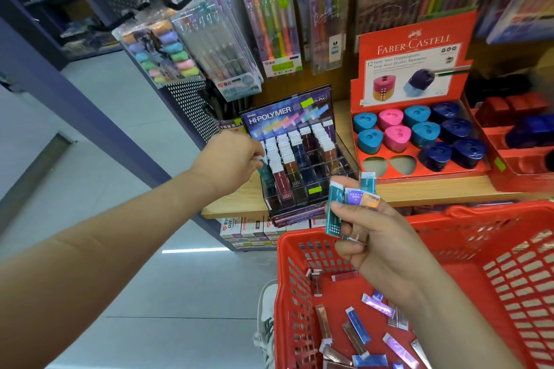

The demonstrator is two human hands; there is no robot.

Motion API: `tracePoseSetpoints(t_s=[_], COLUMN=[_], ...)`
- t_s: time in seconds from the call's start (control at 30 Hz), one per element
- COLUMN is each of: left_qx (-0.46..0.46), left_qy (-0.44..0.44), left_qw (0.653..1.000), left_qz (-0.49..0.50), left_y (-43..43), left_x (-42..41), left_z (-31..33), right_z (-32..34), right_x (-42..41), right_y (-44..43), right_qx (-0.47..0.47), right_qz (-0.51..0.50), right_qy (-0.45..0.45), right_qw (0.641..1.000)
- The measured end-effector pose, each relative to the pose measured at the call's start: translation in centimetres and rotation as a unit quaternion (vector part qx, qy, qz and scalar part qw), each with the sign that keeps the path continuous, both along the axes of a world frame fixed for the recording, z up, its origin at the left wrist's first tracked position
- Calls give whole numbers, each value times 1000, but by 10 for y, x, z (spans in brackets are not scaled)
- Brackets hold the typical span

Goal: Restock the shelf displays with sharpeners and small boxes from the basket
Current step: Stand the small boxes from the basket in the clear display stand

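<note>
While our left hand [227, 159] pinches 1 teal small box [263, 170] at the leftmost column of the clear display rack [302, 198] at mid-frame, matching it, we judge, to its colour slot, our right hand [377, 240] curls round a fan of at least 4 more boxes [334, 213] just above the red basket [479, 213] at lower right, a ready supply kept close to the shelf. They are slim, foil-bright sleeves in teal, purple and orange, capped white at 1 end; loose boxes [358, 325] lie on the basket floor. At upper right the red sharpener tray [413, 39] holds 10 sharpeners [389, 120] and shows 2 empty wells [386, 165] at its front left
</note>
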State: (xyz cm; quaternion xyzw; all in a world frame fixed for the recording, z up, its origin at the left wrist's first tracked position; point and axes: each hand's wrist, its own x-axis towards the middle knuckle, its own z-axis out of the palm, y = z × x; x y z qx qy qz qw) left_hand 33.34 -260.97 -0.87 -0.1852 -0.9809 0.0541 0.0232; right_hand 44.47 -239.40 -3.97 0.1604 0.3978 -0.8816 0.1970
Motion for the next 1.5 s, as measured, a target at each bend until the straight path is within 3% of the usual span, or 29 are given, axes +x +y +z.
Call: tracePoseSetpoints(t_s=[0.3, 0.4, 0.47, 0.5, 0.6, 0.67, 0.77, 0.9, 1.1, 1.23, 1.37, 1.43, 1.5], left_qx=[-45, -9, 61, 125, 308, 357, 431, 419, 303, 362, 375, 367, 394], left_qy=[5, -36, -115, -187, -389, -430, -413, -397, -517, -430, -457, -436, -371], left_qw=[999, 999, 988, 969, 858, 820, 793, 807, 797, 821, 803, 819, 836], left_qz=[2, 39, 79, 101, 132, 119, 120, 124, 74, 98, 76, 74, 93], left_y=[12, 11, 13, 14, 31, 43, 53, 48, 52, 54, 56, 52, 45], left_x=[2, 0, 0, 0, 17, 28, 34, 32, 45, 41, 44, 42, 35], left_z=[-15, -2, 23, 36, 61, 61, 49, 42, 40, 35, 31, 35, 42], right_z=[-1, -1, -1, -2, -3, -2, -1, -3, -5, -2, 6, 3, -1], right_x=[0, 0, 0, -1, -1, 0, -1, -1, -1, 3, 3, 3, 1], right_y=[0, 0, 0, 0, -2, -4, -6, -6, -8, -9, -10, -12, -12], right_qx=[13, 19, 20, 18, 17, 18, 12, 22, 51, 191, 252, 265, 213], right_qz=[0, -17, -35, -43, -59, -67, -73, -88, -115, -65, -22, -7, -2], right_qy=[0, -1, 1, 2, 1, 2, 7, 16, 31, 105, 166, 162, 127], right_qw=[1000, 1000, 999, 999, 998, 998, 997, 996, 992, 974, 953, 950, 969])
